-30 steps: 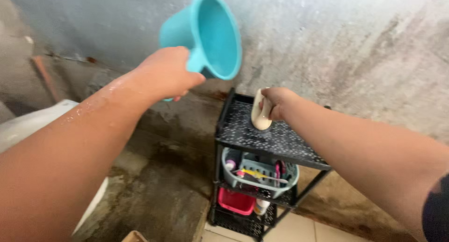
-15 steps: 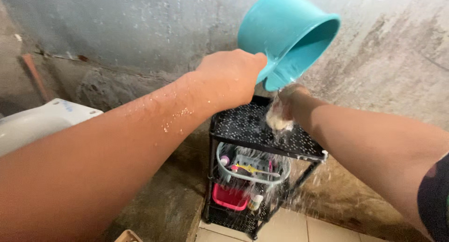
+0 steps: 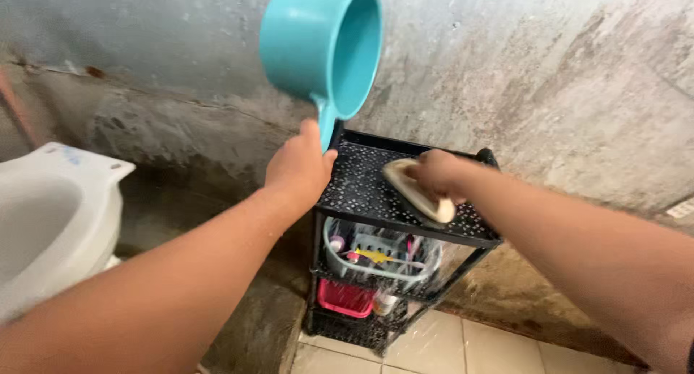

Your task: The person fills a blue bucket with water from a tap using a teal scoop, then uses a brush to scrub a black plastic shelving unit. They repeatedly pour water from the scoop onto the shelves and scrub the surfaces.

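While the left hand [image 3: 298, 168] grips the handle of a teal plastic dipper [image 3: 323, 47] and lifts it high in front of a stained concrete wall [image 3: 549, 78], the right hand [image 3: 436, 175] presses a pale oval scrubbing brush [image 3: 418, 192] onto the top shelf of a black plastic rack [image 3: 361, 190]. Both hands are closed: the left is wrapped around the dipper handle, with the bowl upright above the fist and its open mouth facing the viewer; the right curls over the back of the brush, which lies flat on the perforated shelf toward its right side.

Below the top shelf sits a pale basket [image 3: 340, 255] holding small toiletries, and lower still a pink tub [image 3: 345, 299]. The rack stands on tiled floor [image 3: 463, 349] against the wall. At the far left is the edge of a white toilet [image 3: 50, 208].

Risks, as a judgement: the rack looks light and narrow, so hard sideways scrubbing could rock or tip it and spill the basket. Droplets appear to be falling through the shelf, so the things below may get soaked. The floor may be wet and slippery. The raised dipper could slip from a wet hand or knock against the wall.
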